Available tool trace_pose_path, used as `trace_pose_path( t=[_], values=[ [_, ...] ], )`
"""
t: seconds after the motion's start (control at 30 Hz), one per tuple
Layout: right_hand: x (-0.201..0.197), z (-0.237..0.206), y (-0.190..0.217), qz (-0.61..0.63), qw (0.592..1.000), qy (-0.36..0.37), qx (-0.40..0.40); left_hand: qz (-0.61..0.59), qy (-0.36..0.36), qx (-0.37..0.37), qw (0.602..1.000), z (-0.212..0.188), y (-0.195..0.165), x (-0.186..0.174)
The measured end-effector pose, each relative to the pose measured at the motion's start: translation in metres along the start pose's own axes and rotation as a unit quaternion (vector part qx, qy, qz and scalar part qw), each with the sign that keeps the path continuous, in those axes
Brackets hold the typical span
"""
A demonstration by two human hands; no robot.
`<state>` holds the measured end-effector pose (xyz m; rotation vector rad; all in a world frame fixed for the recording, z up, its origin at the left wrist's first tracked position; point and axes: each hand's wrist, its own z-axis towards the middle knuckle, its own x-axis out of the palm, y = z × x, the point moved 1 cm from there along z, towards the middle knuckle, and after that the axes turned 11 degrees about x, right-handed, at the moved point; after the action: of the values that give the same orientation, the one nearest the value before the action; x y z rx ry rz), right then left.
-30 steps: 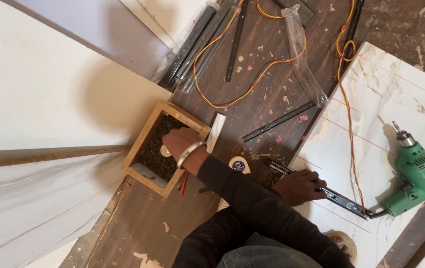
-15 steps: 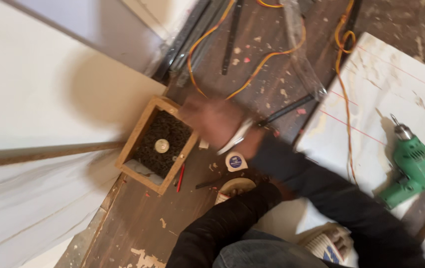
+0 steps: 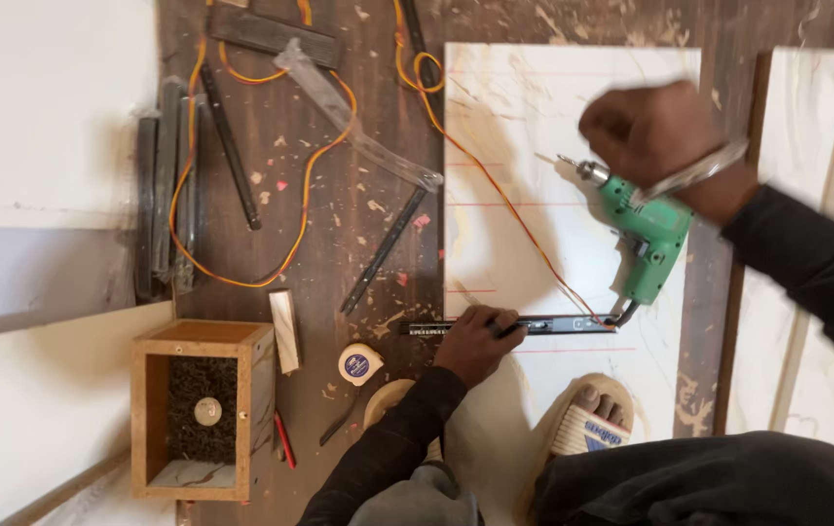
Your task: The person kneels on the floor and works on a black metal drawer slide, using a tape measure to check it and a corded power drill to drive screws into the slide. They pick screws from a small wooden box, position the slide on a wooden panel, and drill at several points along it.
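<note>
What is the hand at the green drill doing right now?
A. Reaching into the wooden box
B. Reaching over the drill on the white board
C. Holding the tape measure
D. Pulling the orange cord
B: the right hand, blurred and wearing a bracelet, is over the green drill lying on the white board, while the left hand presses a dark metal rail at the board's edge; whether it grips the drill cannot be told.

The board (image 3: 534, 244) lies on the floor (image 3: 339, 214), right of the loose rails (image 3: 164, 185) and looping cable (image 3: 241, 175). On the board lie the drill (image 3: 646, 234) (right hand (image 3: 660, 131) over it) and, nearer, a slide rail (image 3: 553, 324) under the left hand (image 3: 475, 341). The open box (image 3: 198, 409) sits far left, tape measure (image 3: 360, 363) between it and the hand.
</note>
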<state>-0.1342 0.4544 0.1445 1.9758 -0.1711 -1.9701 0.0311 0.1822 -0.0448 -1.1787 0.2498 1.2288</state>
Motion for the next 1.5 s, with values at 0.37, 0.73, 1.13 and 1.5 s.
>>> trace_pose_path(
  t=[0.37,0.73,1.13,1.5],
  values=[
    [0.102,-0.018,-0.032,-0.049,0.993,-0.075,0.073,0.009,0.044,-0.012,0.999,-0.001,0.004,0.026],
    [0.102,-0.010,-0.039,-0.052,0.993,-0.056,0.093,0.014,0.053,-0.010,0.998,0.006,0.004,0.025],
    [0.106,-0.013,-0.046,-0.103,0.990,-0.027,0.089,0.024,0.061,-0.019,0.998,0.007,0.001,0.031],
    [0.110,-0.039,-0.080,-0.049,0.989,-0.046,0.130,0.034,0.061,-0.032,0.997,0.008,-0.002,0.032]
  ],
)
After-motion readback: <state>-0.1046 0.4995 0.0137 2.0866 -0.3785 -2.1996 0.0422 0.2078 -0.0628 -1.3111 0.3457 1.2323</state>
